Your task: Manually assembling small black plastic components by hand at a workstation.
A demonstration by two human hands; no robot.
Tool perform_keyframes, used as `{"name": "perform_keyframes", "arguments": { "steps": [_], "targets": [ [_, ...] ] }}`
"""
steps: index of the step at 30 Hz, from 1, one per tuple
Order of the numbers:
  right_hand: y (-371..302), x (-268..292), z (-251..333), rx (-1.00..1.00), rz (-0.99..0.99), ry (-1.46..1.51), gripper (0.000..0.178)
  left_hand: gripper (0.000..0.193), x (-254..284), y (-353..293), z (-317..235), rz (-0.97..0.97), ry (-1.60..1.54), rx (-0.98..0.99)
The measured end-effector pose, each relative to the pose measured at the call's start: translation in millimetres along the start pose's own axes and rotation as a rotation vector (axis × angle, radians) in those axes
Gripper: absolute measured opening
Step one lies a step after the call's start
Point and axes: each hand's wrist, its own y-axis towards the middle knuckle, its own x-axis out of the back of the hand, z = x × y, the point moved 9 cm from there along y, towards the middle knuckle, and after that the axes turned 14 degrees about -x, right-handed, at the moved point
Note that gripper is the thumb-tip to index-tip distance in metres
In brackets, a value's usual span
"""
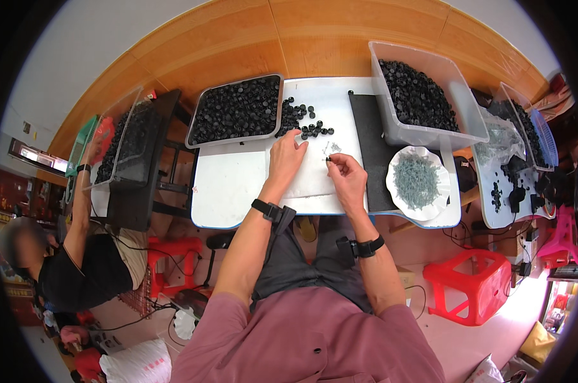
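My right hand pinches a small black cap between thumb and fingertips, above the white table. To its left, my left hand reaches over the table with thumb and forefinger apart and nothing visible in it. Its fingertips are at the near edge of a loose pile of round black caps. A few small, thin, pale pieces lie on the white work surface between the hands, just beyond the right fingertips.
A clear tray of black caps stands left, a deeper clear bin of them right. A white fluted dish holds grey-green slender pieces. Another person reaches toward bins at far left. A red stool stands right.
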Motion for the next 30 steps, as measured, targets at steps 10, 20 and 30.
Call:
{"name": "perform_keyframes", "arguments": {
  "steps": [10, 20, 30],
  "targets": [
    [0.0, -0.9, -3.2, 0.014, 0.007, 0.011, 0.015, 0.024, 2.5, -19.8, -6.6, -0.106, 0.049, -0.146],
    [1.1, -5.5, -0.9, 0.012, 0.033, -0.046, 0.016, 0.031, 18.4, -49.7, -6.3, 0.054, -0.02, -0.102],
    [-3.1, -10.3, 0.1, 0.056, 0.057, -0.109, 0.017, 0.028, -1.3, -59.7, -12.3, -0.031, -0.37, -0.04]
  ]
}}
